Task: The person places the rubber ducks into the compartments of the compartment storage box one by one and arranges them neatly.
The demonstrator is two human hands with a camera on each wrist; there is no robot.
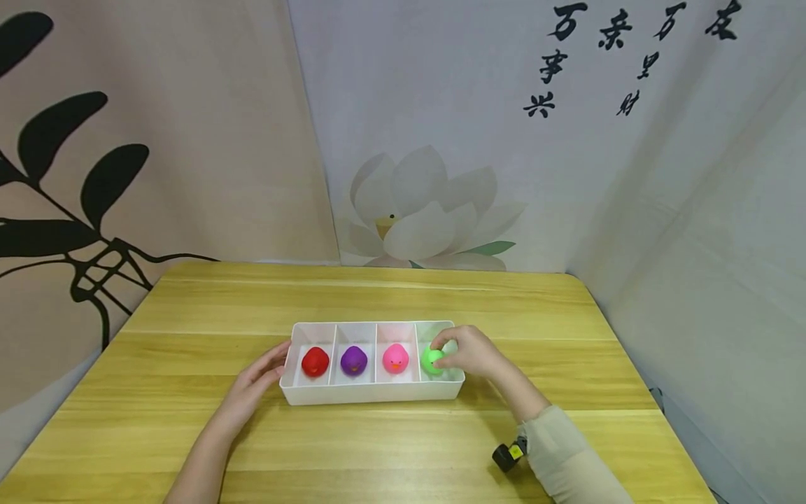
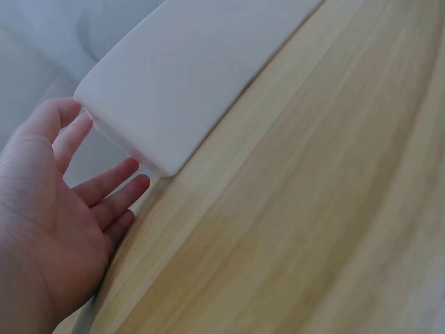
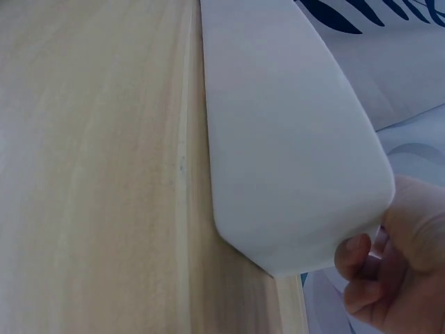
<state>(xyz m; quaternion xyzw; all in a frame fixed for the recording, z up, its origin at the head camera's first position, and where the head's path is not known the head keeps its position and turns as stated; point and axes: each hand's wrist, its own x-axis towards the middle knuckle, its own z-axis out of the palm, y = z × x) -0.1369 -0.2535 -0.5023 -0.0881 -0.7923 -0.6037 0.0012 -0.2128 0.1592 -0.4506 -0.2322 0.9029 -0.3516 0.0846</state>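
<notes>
A white four-compartment box (image 1: 371,395) lies lengthwise across the table. From left to right, its compartments hold a red rubber duck (image 1: 315,362), a purple rubber duck (image 1: 354,360), a pink rubber duck (image 1: 396,358) and a green rubber duck (image 1: 429,362). My right hand (image 1: 475,352) reaches over the right end and pinches the green duck between thumb and fingers. Against the box's left end rest the fingertips of my left hand (image 1: 255,381); its fingers look loose and spread in the left wrist view. In the right wrist view, the box wall (image 3: 299,139) hides the ducks.
The box stands on a yellow wood-grain table (image 1: 378,448). Behind it hangs a cloth backdrop (image 1: 428,84) printed with a lotus, dark leaves and characters. A small black device (image 1: 506,456) sits at my right wrist, beside the sleeve (image 1: 569,455).
</notes>
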